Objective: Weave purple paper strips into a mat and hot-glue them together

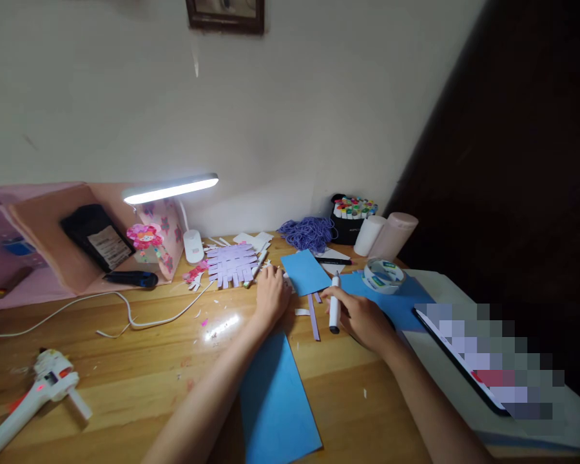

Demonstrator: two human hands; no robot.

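Note:
My right hand (362,316) is closed around a white marker (335,312) with a dark end, held upright above the table. My left hand (273,290) is closed with its fingers curled down at the left edge of a small blue paper rectangle (304,272). Something whitish shows beside those fingers, but I cannot make out what it is. Beneath my left wrist lies a longer blue paper strip (280,399). Thin purple paper strips (314,317) rest between the hands. A woven purple paper mat (232,263) lies left of my left hand.
A lit desk lamp (174,189) stands behind a pink box (43,241). A glue gun (53,380) lies at left. At the back are purple yarn (307,233) and a marker case (350,229). To the right are a tape roll (383,276) and a phone-like device (464,361).

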